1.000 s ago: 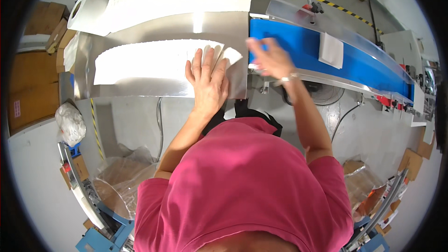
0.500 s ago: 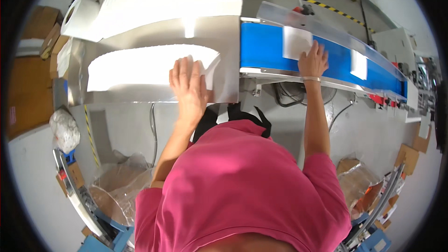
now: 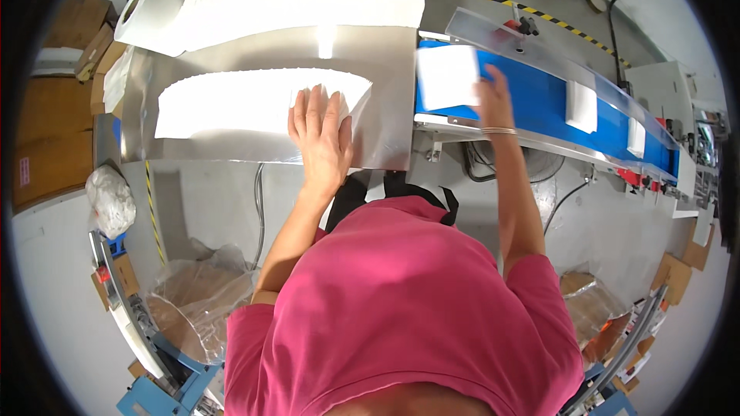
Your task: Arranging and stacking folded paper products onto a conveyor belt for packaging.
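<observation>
A grey concrete floor (image 3: 632, 208) runs under a steel table (image 3: 385, 92) and a blue conveyor belt (image 3: 539, 100) beside it. On the table lies a long row of white paper sheets (image 3: 231, 100); the left hand (image 3: 320, 139) presses flat on its right end, fingers spread. The right hand (image 3: 493, 100) rests open on the belt, fingertips touching a white paper stack (image 3: 447, 77). Two smaller stacks (image 3: 580, 106) ride further along

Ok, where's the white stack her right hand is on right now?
In the head view, the white stack sits at the near end of the blue conveyor belt, upper centre-right, under the right hand, just right of the steel table.
</observation>
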Demonstrator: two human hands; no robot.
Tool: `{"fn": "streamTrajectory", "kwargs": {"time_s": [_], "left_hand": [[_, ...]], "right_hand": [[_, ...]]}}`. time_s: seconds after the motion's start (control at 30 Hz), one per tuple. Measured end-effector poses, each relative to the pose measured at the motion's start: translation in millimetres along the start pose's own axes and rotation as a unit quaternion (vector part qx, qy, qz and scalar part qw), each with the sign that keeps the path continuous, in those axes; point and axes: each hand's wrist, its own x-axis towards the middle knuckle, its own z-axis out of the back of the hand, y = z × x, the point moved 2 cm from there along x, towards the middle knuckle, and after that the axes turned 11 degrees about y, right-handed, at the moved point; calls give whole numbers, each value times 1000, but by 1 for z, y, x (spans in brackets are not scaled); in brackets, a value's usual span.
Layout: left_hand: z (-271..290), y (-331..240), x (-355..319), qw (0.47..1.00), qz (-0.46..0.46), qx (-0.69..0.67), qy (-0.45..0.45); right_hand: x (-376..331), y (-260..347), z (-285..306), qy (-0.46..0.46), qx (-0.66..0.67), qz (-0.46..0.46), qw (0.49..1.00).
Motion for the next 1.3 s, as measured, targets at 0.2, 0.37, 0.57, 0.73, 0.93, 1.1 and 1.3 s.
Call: {"fn": "streamTrajectory", "kwargs": {"time_s": [0.2,0.37,0.57,0.73,0.93,1.1,1.3], "left_hand": [[0,1,-2,998,-50,15,-29],[7,-8,2,995,-98,24,22],[8,11,-2,1000,5,-10,-17],[8,13,2,999,-39,-2,-25],[7,14,3,999,-31,-7,-12],[7,15,4,998,-66,-8,-3],[11,17,5,997,-39,-62,-1]], "right_hand": [[-13,66,-13,-180,-534,130,816],[-10,116,-130,186,-91,-207,956],[-10,67,-66,21,118,-116,986],[-16,53,-1,-250,-613,76,746],[-13,122,-131,4,-378,-26,925],[4,138,-163,190,-73,-141,969],[0,114,-142,234,50,-145,960]]}}
